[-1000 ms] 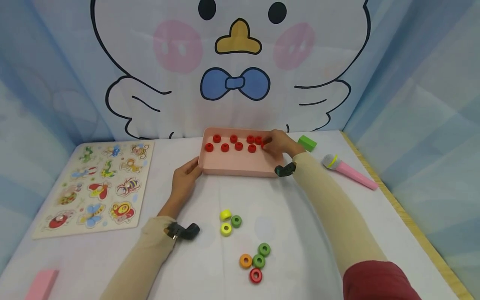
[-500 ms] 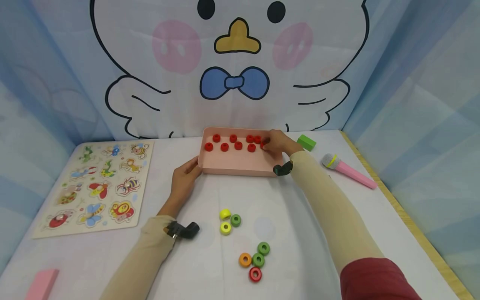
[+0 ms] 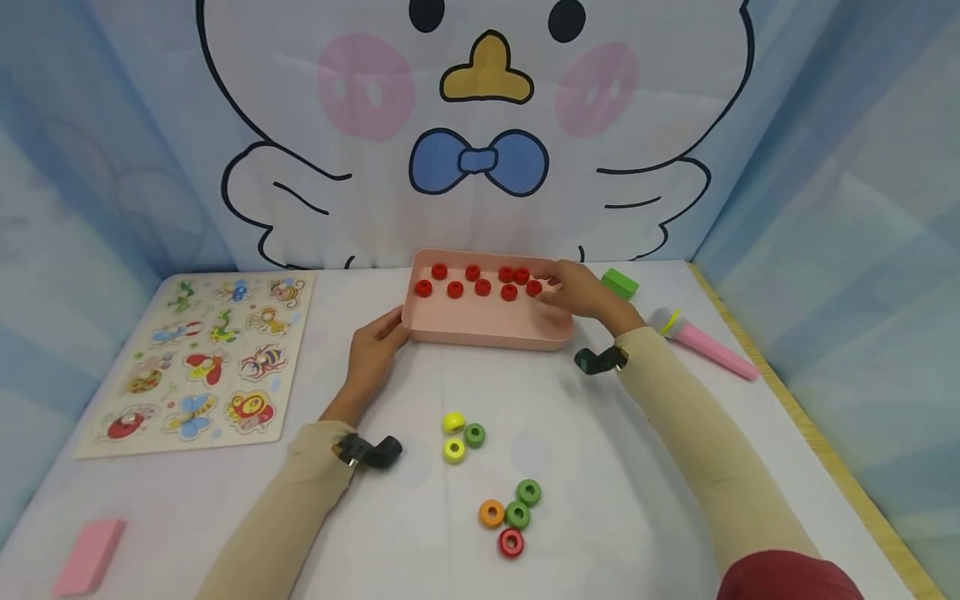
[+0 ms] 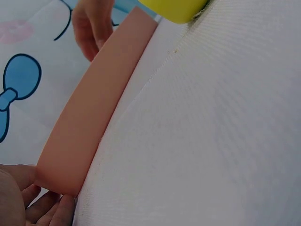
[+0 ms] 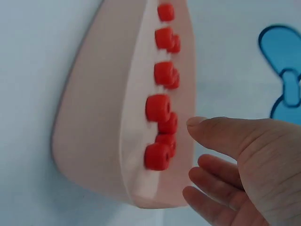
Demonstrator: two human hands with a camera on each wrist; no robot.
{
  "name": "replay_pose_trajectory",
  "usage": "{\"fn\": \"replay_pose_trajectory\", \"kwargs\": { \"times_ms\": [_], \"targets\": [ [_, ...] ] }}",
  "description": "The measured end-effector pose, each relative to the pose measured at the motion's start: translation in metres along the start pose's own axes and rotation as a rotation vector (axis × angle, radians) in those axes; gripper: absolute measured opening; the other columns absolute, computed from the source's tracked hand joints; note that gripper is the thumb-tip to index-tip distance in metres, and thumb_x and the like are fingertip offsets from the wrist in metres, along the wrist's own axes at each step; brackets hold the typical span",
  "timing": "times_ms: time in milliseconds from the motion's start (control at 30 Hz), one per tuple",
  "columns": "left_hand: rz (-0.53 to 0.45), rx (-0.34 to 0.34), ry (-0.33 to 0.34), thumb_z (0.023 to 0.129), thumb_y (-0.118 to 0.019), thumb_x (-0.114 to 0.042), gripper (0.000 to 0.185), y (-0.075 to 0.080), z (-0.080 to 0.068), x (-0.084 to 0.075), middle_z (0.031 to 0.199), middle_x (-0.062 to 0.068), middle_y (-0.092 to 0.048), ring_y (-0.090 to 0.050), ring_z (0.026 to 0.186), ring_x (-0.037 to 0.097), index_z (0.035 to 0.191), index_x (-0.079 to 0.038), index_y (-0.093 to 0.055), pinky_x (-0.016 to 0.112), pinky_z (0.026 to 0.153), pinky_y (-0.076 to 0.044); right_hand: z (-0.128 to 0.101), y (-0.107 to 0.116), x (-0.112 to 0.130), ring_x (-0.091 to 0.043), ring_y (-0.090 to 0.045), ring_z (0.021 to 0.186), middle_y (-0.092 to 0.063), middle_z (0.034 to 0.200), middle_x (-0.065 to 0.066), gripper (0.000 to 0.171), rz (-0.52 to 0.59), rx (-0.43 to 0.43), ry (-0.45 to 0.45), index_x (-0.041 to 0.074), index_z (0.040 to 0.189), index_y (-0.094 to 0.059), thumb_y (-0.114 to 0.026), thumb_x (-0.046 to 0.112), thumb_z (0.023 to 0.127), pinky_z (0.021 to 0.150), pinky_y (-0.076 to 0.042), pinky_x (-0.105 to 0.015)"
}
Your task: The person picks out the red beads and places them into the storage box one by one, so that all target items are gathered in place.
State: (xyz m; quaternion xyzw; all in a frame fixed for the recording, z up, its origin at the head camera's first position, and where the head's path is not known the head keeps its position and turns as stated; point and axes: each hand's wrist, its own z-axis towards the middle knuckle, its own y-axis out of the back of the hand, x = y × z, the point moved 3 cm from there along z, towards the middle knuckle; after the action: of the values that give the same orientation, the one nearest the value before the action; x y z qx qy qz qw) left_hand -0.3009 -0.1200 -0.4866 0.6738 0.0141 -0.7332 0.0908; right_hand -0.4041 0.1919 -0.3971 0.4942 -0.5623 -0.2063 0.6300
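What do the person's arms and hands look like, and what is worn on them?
Both arms wear long beige sleeves; a dark red cuff of cloth shows near the right elbow. A small black camera is strapped at each wrist. The left hand and right hand are bare, without gloves.

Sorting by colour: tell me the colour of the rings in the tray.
Red rings, clearest in the head view.
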Motion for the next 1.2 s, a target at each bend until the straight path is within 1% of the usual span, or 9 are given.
{"fn": "replay_pose_trajectory", "kwargs": {
  "times_ms": [100, 300, 500, 633, 733, 900, 1000, 1100, 1200],
  "targets": [
    [0.025, 0.006, 0.003, 0.099, -0.059, -0.021, 0.045, -0.001, -0.002, 0.0, 0.14, 0.007, -0.055, -0.052, 0.126, 0.014, 0.142, -0.009, -0.053, 0.026, 0.098, -0.048, -0.029, 0.001, 0.005, -0.033, -0.05, 0.12, -0.054, 0.135, -0.017, 0.045, 0.004, -0.038, 0.082, 0.003, 0.135, -0.057, -0.068, 0.015, 0.093, 0.098, -0.05, -0.048],
    [0.049, -0.001, 0.013, 0.099, -0.059, -0.022, 0.045, 0.002, -0.004, -0.002, 0.14, 0.006, -0.055, -0.05, 0.127, 0.013, 0.142, -0.01, -0.053, 0.028, 0.101, -0.047, -0.086, -0.009, 0.009, -0.028, -0.057, 0.115, -0.06, 0.129, -0.016, 0.041, 0.171, -0.044, 0.215, 0.003, 0.132, -0.059, -0.068, 0.014, 0.094, 0.097, -0.052, -0.042],
    [0.039, 0.005, -0.002, 0.099, -0.059, -0.022, 0.045, 0.005, -0.002, -0.002, 0.14, 0.006, -0.055, -0.05, 0.128, 0.013, 0.142, -0.01, -0.053, 0.028, 0.102, -0.046, -0.137, -0.037, 0.008, -0.024, -0.06, 0.112, -0.063, 0.125, -0.012, 0.037, 0.41, 0.022, 0.313, 0.003, 0.128, -0.062, -0.069, 0.009, 0.093, 0.093, -0.053, -0.031],
    [0.018, 0.012, -0.02, 0.1, -0.058, -0.02, 0.045, 0.004, 0.002, -0.005, 0.142, 0.007, -0.053, -0.051, 0.127, 0.015, 0.143, -0.01, -0.052, 0.027, 0.101, -0.047, -0.172, -0.058, 0.014, -0.024, -0.062, 0.11, -0.064, 0.122, -0.014, 0.036, 0.558, 0.093, 0.364, 0.0, 0.126, -0.062, -0.07, 0.007, 0.092, 0.091, -0.055, -0.031],
    [0.001, 0.01, -0.024, 0.1, -0.058, -0.02, 0.045, 0.003, 0.005, -0.006, 0.142, 0.007, -0.053, -0.052, 0.127, 0.015, 0.143, -0.009, -0.052, 0.026, 0.1, -0.047, -0.196, -0.076, 0.019, -0.027, -0.063, 0.109, -0.064, 0.121, -0.019, 0.035, 0.64, 0.182, 0.406, 0.0, 0.126, -0.062, -0.068, 0.005, 0.092, 0.09, -0.055, -0.035],
    [0.011, -0.012, -0.022, 0.099, -0.059, -0.019, 0.044, 0.003, 0.006, -0.006, 0.14, 0.006, -0.055, -0.053, 0.125, 0.013, 0.141, -0.009, -0.054, 0.025, 0.099, -0.048, -0.226, -0.106, 0.025, -0.032, -0.063, 0.107, -0.064, 0.118, -0.021, 0.033, 0.764, 0.353, 0.458, -0.002, 0.125, -0.061, -0.065, 0.001, 0.093, 0.09, -0.055, -0.04],
    [0.022, -0.013, -0.016, 0.099, -0.058, -0.02, 0.044, 0.002, 0.005, -0.005, 0.14, 0.006, -0.055, -0.053, 0.125, 0.013, 0.142, -0.01, -0.054, 0.026, 0.099, -0.048, -0.239, -0.122, 0.026, -0.033, -0.063, 0.106, -0.064, 0.117, -0.02, 0.033, 0.81, 0.418, 0.476, -0.004, 0.125, -0.061, -0.066, 0.0, 0.093, 0.09, -0.055, -0.042],
    [0.025, -0.015, -0.014, 0.098, -0.059, -0.019, 0.044, 0.0, 0.003, -0.003, 0.14, 0.006, -0.055, -0.052, 0.125, 0.014, 0.141, -0.009, -0.054, 0.027, 0.1, -0.047, -0.248, -0.135, 0.027, -0.032, -0.063, 0.107, -0.064, 0.118, -0.018, 0.033, 0.824, 0.435, 0.484, -0.003, 0.124, -0.062, -0.068, 0.002, 0.091, 0.09, -0.055, -0.042],
    [0.029, -0.021, -0.007, 0.098, -0.06, -0.02, 0.044, -0.002, 0.002, -0.002, 0.14, 0.006, -0.055, -0.051, 0.127, 0.014, 0.141, -0.009, -0.055, 0.027, 0.101, -0.047, -0.252, -0.144, 0.028, -0.029, -0.061, 0.11, -0.063, 0.121, -0.014, 0.034, 0.806, 0.415, 0.478, 0.0, 0.124, -0.063, -0.07, 0.004, 0.091, 0.091, -0.054, -0.041]
  ]
}}
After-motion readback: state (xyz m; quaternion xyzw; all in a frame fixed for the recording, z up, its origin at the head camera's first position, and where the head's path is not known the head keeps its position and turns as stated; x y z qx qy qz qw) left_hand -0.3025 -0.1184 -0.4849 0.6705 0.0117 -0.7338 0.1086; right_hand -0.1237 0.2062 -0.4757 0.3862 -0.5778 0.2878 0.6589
